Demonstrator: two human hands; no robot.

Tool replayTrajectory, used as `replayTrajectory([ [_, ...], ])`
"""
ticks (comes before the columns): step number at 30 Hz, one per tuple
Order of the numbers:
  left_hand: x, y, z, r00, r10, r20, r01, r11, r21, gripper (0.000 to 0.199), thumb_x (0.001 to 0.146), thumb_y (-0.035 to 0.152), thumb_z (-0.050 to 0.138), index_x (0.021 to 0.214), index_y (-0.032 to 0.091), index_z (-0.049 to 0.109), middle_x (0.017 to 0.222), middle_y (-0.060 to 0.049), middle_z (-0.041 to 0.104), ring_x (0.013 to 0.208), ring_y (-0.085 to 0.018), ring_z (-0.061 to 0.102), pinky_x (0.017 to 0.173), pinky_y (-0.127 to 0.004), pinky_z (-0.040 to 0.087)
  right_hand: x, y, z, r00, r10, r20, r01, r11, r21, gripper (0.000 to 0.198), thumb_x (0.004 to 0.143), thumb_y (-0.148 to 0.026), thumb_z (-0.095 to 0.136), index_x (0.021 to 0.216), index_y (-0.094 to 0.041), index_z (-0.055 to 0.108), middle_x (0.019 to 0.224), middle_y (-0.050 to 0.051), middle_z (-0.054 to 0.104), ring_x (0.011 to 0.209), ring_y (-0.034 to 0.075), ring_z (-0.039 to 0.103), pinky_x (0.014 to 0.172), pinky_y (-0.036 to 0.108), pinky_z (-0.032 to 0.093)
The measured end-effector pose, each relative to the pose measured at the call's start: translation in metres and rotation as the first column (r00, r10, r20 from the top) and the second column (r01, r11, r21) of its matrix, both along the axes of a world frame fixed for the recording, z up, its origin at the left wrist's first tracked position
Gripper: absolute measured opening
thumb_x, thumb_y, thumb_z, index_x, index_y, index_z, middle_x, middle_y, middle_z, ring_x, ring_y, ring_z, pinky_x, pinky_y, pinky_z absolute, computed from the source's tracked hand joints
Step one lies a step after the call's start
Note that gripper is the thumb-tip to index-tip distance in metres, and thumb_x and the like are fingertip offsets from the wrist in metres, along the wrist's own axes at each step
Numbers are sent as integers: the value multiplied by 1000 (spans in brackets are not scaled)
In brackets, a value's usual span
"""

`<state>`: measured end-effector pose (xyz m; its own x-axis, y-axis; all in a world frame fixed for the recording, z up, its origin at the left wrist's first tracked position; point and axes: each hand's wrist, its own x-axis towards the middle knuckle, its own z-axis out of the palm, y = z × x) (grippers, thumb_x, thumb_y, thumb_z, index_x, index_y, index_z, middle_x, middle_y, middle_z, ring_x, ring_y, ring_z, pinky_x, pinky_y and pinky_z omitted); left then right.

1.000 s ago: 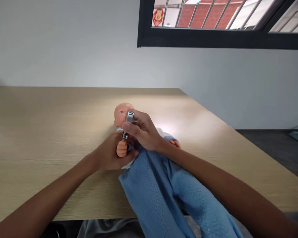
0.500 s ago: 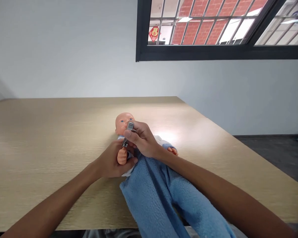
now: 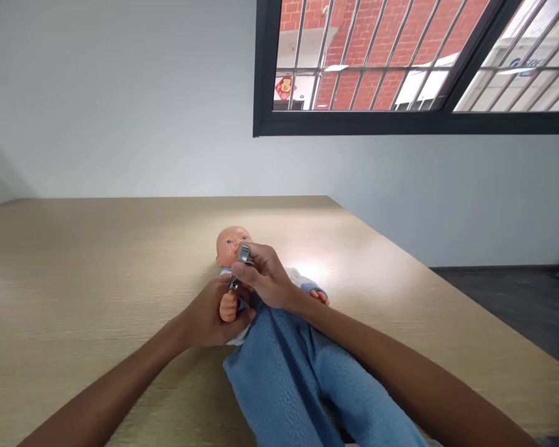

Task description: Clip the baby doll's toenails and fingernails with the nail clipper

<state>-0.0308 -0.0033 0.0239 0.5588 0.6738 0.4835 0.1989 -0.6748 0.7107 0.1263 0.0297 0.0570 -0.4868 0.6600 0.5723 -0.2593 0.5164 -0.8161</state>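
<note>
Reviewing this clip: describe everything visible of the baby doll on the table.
The baby doll lies on its back on the wooden table, bald peach plastic-looking head toward the wall, face up. It wears light clothing; a blue fleece blanket covers its lower body. The left hand holds up one doll arm, while the right hand puts a metal nail clipper to its fingertips. The doll's other hand pokes out beside the right wrist.

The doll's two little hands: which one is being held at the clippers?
The doll hand gripped by the person's left hand, under the metal nail clippers; the other doll hand lies free.
</note>
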Motion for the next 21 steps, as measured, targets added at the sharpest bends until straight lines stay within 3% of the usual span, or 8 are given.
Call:
replayTrajectory([
  [8,1,-1,-2,999,34,-3,-34,998,47,7,81,16,61,84,14,54,81,-1,59,70,-11,54,65,-24,47,0,-2,0,999,-40,34,39,998,39,53,92,-60,59,64,-20,40,57,-4,38,50,9,36,46,24,27],
  [13,0,1,-6,1000,-1,9,1,999,43,8,82,16,60,86,14,53,81,-3,59,73,-13,55,67,-26,47,-1,0,-2,997,-70,44,65,992,104,50,87,-59,66,66,-19,44,60,-4,37,54,10,32,49,25,26],
  [21,0,2,-6,1000,-11,22,10,999,49,8,81,14,60,84,14,52,78,-1,57,69,-11,52,64,-24,46,-1,2,-1,999,-29,-28,31,995,98,49,86,-56,69,66,-19,44,60,-5,37,53,9,32,48,23,27],
])
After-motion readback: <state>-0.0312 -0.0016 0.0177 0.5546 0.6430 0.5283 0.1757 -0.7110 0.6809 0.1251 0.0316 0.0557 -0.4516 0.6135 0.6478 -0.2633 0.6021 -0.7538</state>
